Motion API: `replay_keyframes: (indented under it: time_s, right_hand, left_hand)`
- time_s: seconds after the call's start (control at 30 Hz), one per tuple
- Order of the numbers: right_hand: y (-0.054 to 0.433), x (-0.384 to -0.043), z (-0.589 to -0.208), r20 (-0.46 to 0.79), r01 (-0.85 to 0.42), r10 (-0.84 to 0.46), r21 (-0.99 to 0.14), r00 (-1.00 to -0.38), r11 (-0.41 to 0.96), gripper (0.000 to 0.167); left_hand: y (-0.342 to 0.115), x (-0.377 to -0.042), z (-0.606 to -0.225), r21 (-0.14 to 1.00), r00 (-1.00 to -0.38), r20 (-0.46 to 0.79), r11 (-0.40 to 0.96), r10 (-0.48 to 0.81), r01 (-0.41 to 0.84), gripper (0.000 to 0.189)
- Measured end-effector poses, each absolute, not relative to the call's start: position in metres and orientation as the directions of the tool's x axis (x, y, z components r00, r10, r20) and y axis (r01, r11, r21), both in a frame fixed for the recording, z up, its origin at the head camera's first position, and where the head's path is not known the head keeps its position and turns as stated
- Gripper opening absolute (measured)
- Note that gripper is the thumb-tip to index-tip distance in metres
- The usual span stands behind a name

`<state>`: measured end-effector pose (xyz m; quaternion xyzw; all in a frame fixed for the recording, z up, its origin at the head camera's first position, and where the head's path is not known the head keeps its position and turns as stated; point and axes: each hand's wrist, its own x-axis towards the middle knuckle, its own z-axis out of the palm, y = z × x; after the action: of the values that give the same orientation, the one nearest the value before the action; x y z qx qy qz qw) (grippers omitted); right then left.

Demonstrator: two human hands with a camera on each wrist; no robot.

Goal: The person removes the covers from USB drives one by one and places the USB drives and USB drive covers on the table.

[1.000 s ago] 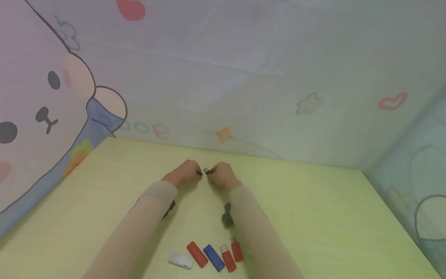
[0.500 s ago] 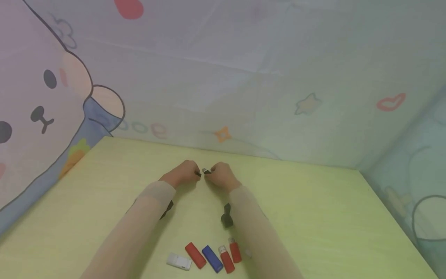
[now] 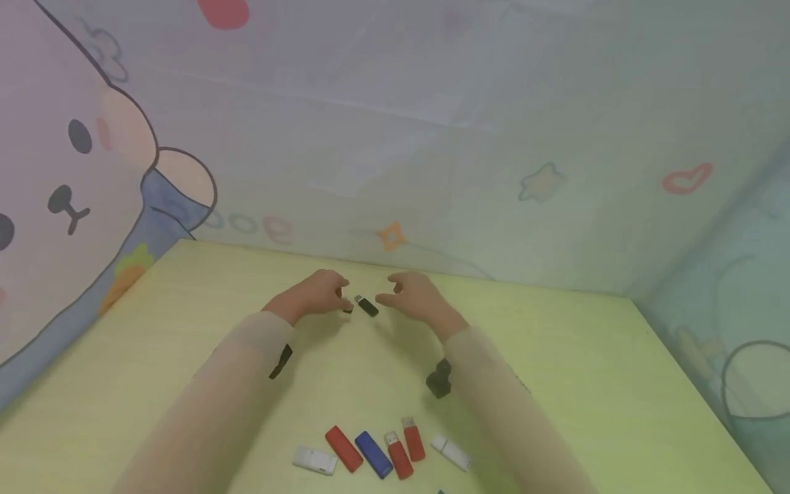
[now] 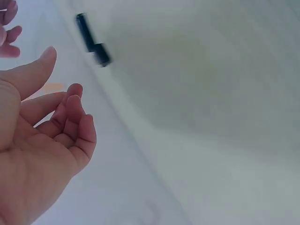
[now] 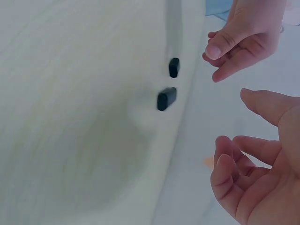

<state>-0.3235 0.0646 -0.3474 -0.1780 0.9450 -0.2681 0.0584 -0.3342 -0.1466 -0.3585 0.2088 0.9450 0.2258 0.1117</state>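
A black USB stick [image 3: 367, 306] with its metal plug bared lies on the table between my two hands. Its small black cap [image 3: 348, 310] lies just left of it, partly hidden by my left thumb in the head view. My left hand [image 3: 316, 293] hovers beside the cap, thumb and fingers spread apart and holding nothing. On the other side my right hand [image 3: 420, 302] is likewise parted and holds nothing. Both wrist views show loosely bent fingers, the cap [image 4: 101, 55] and the stick [image 5: 166, 99] away from them.
Nearer the front lie a white USB stick [image 3: 315, 460], a red one [image 3: 343, 449], a blue one [image 3: 373, 454], two red ones with bare plugs [image 3: 399, 457], and another white one [image 3: 452, 453]. A printed cloth wall [image 3: 432, 192] stands behind the table [image 3: 555, 384].
Both hands have let go of the black USB stick and its cap and opened. The right hand and arm have shifted right, baring the white stick at front right. The left hand has drawn slightly left.
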Motion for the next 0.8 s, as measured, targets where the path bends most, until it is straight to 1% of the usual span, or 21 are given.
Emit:
replay_keyframes:
  time_s: [0.17,0.3,0.47,0.63,0.8]
  right_hand:
    - [0.088,-0.305,-0.333,-0.007,-0.331,-0.392,-0.522,-0.92,0.786,0.059]
    - [0.102,-0.287,-0.32,0.022,-0.371,-0.416,-0.497,-0.909,0.785,0.059]
    - [0.115,-0.262,-0.311,0.044,-0.389,-0.43,-0.518,-0.902,0.762,0.058]
    - [0.13,-0.236,-0.31,0.056,-0.412,-0.45,-0.517,-0.891,0.751,0.056]
    - [0.144,-0.212,-0.31,0.116,-0.476,-0.49,-0.508,-0.864,0.718,0.05]
  left_hand:
    - [-0.144,-0.319,-0.34,0.455,-0.865,-0.051,0.782,0.5,0.425,0.058]
    - [-0.14,-0.306,-0.328,0.452,-0.84,-0.009,0.752,0.542,0.48,0.056]
    - [-0.13,-0.291,-0.317,0.445,-0.812,0.03,0.719,0.583,0.533,0.055]
    - [-0.114,-0.272,-0.316,0.406,-0.759,0.053,0.68,0.649,0.61,0.054]
    - [-0.097,-0.253,-0.316,0.388,-0.71,0.06,0.639,0.702,0.664,0.052]
